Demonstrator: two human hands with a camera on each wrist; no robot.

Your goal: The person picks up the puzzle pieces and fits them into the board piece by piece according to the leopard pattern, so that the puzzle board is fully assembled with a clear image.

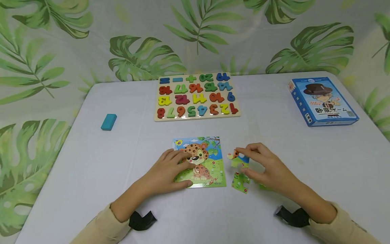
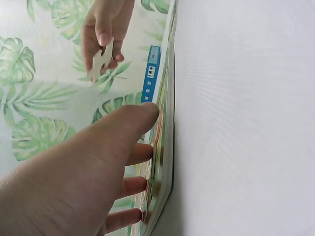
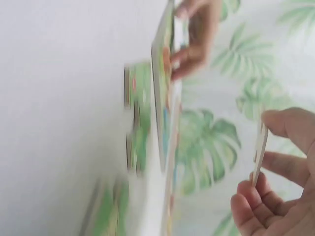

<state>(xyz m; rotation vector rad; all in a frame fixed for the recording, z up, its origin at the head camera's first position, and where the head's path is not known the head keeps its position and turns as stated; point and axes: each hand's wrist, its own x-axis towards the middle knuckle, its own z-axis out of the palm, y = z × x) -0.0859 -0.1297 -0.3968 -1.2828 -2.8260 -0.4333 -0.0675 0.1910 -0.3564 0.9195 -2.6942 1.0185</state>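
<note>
My left hand (image 1: 166, 173) rests its spread fingers on a square jigsaw board (image 1: 217, 179) printed with a spotted cartoon leopard. In the left wrist view the thumb (image 2: 142, 115) and fingertips lie along the board's near side. To the right of the board, my right hand (image 1: 269, 166) pinches a jigsaw piece (image 1: 236, 162) between thumb and fingers. That piece (image 3: 260, 150) stands off the table, seen nearly edge-on in the right wrist view. Below it lies a loose green jigsaw piece (image 1: 238, 184), and another green piece (image 1: 264, 187) is mostly hidden under the right hand.
Behind the jigsaw lies a wooden number board (image 1: 198, 118) with coloured numerals. A blue game box (image 1: 324, 101) sits at the back right, and a teal block (image 1: 109, 122) at the left. Leaf-patterned cloth (image 1: 146, 57) hangs behind the white table (image 1: 128, 149).
</note>
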